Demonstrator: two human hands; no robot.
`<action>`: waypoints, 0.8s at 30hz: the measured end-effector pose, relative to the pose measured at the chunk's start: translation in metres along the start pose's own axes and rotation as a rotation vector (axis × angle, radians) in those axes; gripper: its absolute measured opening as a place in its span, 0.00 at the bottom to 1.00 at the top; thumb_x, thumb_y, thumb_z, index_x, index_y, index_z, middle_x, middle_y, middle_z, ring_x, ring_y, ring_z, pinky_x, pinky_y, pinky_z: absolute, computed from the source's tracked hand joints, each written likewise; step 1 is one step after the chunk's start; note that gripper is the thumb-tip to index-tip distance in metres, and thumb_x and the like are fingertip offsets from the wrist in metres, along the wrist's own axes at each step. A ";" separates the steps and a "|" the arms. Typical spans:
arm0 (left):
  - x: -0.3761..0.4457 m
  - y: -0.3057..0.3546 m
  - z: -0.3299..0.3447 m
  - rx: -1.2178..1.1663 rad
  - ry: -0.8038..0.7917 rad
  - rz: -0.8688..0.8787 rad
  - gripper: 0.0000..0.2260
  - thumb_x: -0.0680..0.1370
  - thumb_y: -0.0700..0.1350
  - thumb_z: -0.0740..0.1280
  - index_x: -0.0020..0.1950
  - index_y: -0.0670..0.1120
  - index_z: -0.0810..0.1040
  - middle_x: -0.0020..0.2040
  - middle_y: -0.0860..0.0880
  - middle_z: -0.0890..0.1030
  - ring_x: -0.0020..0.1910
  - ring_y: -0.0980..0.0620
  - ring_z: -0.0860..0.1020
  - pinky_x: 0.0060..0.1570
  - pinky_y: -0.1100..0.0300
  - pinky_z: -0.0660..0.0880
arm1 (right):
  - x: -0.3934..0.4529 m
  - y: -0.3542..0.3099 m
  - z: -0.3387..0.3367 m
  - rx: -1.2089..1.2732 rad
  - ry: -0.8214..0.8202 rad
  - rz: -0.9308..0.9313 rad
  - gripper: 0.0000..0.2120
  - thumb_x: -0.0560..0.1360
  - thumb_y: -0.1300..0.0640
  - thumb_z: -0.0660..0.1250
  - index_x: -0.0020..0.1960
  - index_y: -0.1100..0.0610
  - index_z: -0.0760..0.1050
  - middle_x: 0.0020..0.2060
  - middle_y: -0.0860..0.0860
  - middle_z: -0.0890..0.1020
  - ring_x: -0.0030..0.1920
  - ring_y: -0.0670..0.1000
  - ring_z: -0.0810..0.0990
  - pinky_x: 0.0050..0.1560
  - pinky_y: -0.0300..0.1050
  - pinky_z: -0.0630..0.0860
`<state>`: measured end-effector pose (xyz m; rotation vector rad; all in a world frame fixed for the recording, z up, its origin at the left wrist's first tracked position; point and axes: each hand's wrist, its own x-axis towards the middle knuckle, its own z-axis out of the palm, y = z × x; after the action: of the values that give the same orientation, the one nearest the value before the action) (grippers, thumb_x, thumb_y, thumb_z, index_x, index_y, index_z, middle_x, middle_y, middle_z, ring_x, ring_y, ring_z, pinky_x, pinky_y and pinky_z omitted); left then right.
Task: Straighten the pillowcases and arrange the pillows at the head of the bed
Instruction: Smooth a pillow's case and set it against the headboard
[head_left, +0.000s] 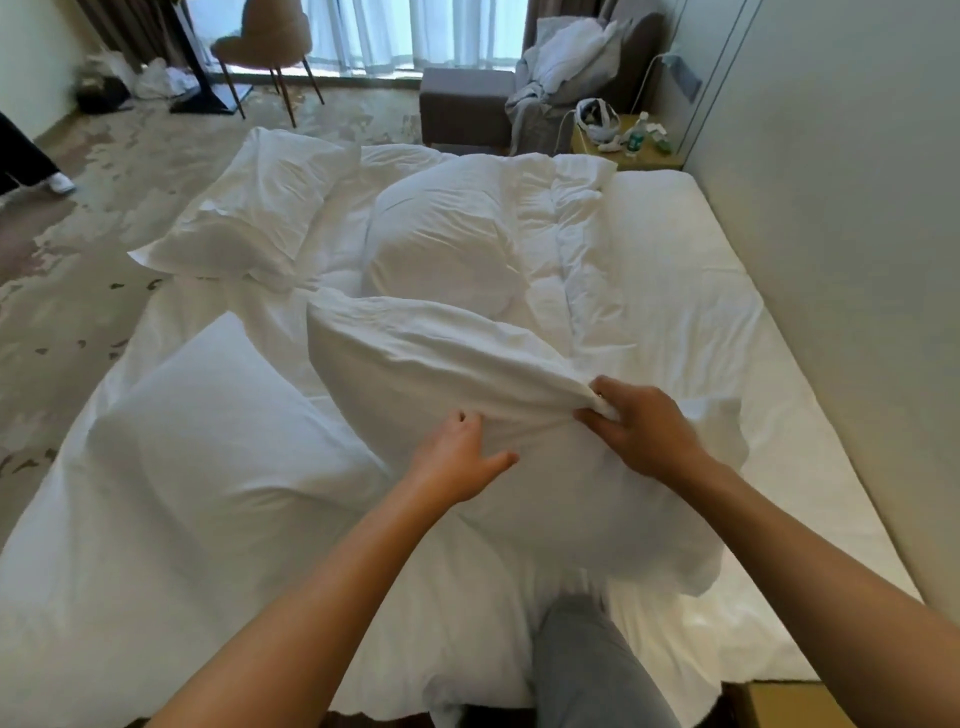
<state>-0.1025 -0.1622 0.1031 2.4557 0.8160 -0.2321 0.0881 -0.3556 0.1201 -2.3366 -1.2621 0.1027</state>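
A white pillow (415, 374) in a creased pillowcase lies in front of me on the bed (691, 291). My right hand (644, 431) pinches a bunched fold of its case near the right end. My left hand (457, 457) presses on the pillow's near side, thumb spread, fingertips sunk in the cloth. A second white pillow (218, 441) lies flat at my near left. A third pillow (254, 208) rests at the bed's far left edge. A fourth pillow (441, 239) sits on the rumpled duvet in the middle.
A wall (841, 260) runs along the bed's right side. A nightstand (623, 150) with bottles stands at the far right, an armchair (571, 67) with linen behind it. A chair (265, 47) and another person's leg (26, 161) are at the far left. My knee (587, 660) rests on the bed.
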 end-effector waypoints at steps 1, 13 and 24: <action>0.002 0.001 0.001 0.003 -0.009 0.012 0.38 0.76 0.68 0.65 0.79 0.49 0.62 0.77 0.46 0.65 0.71 0.43 0.72 0.64 0.46 0.74 | -0.014 0.014 0.006 -0.003 -0.027 0.046 0.11 0.76 0.36 0.63 0.48 0.42 0.69 0.32 0.43 0.76 0.34 0.50 0.77 0.36 0.49 0.76; 0.049 0.063 0.041 0.176 -0.178 0.025 0.42 0.77 0.64 0.67 0.84 0.58 0.47 0.84 0.43 0.46 0.81 0.39 0.57 0.74 0.42 0.67 | -0.080 0.110 0.033 0.105 -0.083 0.218 0.14 0.80 0.39 0.63 0.44 0.44 0.62 0.37 0.43 0.74 0.37 0.49 0.74 0.37 0.47 0.69; 0.092 0.105 0.027 0.174 0.062 0.026 0.42 0.75 0.64 0.68 0.81 0.56 0.49 0.83 0.47 0.52 0.67 0.38 0.76 0.57 0.45 0.78 | -0.045 0.147 -0.041 0.073 0.173 -0.125 0.18 0.76 0.41 0.69 0.39 0.51 0.66 0.27 0.47 0.71 0.26 0.52 0.72 0.27 0.48 0.68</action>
<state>0.0341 -0.2013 0.0969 2.6468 0.8207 -0.2268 0.1871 -0.4743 0.0838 -2.1486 -1.2911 -0.0906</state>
